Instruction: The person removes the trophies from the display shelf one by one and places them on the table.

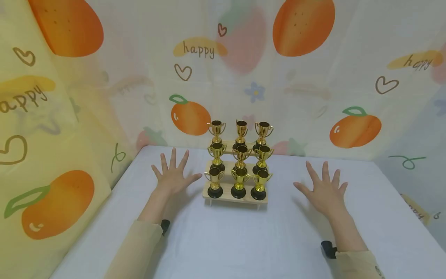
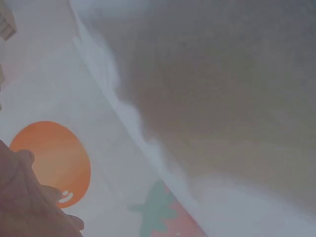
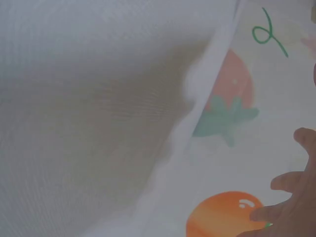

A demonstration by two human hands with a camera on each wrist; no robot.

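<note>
One left hand (image 1: 169,180), fingers spread apart, holding nothing, thumb just beside the rack (image 1: 228,189); one such rack, three tiers, on the white table (image 1: 223,240) between the hands; nine gold cups (image 1: 241,154) upon it, upright, three to a tier, gripped by neither hand; one right hand (image 1: 326,192), fingers likewise spread, unladen; all nine cups in place; handling judged either unbegun or finished, which cannot be told.

The base of the far-left trophy (image 1: 216,130) is partly hidden by the middle-left trophy (image 1: 217,152)! Left sleeve (image 1: 131,248), right sleeve (image 1: 359,265), both cut off nearest! In wrist views, left hand (image 2: 23,197) and right hand (image 3: 297,200) are cropped!
</note>
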